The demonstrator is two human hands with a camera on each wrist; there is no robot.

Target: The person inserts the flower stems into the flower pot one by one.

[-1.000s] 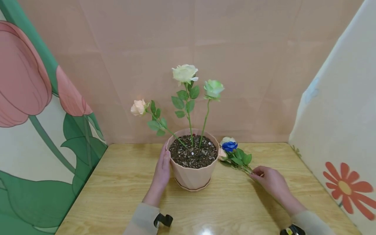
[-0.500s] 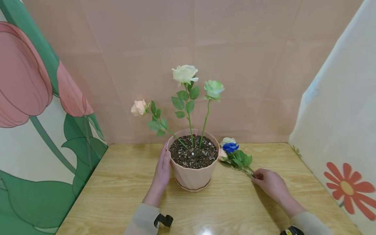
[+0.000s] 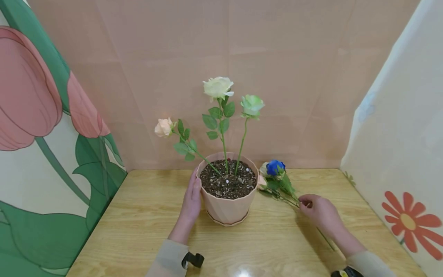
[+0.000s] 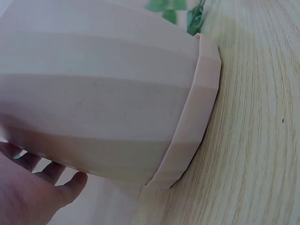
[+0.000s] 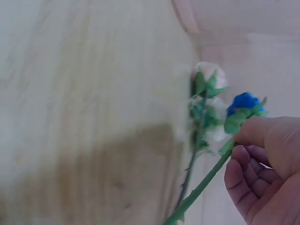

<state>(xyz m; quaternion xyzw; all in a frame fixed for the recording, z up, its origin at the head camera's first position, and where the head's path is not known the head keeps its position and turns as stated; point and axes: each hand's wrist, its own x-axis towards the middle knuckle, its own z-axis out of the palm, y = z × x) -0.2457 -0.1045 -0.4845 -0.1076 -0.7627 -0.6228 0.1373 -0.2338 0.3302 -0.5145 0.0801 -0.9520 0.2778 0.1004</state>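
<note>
My left hand (image 3: 192, 197) rests against the left side of a pink flowerpot (image 3: 226, 209), its fingers reaching along the wall, also seen in the left wrist view. Three artificial roses stand in the pot's dark soil (image 3: 221, 188): a peach rose (image 3: 164, 127) leaning left, a cream rose (image 3: 218, 87) in the middle and a pale green rose (image 3: 252, 105) at right. Thumb and forefinger of my right hand (image 3: 320, 213) pinch the green stem of a blue rose (image 3: 275, 167), whose stem end sticks out below the hand. In the right wrist view, the blue rose (image 5: 244, 104) is tilted upward.
A white rose (image 3: 263, 169) and a pale pink rose (image 3: 261, 181) lie on the wooden table (image 3: 277, 242), right of the pot and close to it. A pink backdrop (image 3: 297, 96) closes the far side. Printed flower panels flank the table.
My right hand has drawn the blue rose up and slightly right, apart from the other lying roses, and its stem end now shows. The left hand and the pot keep their place.
</note>
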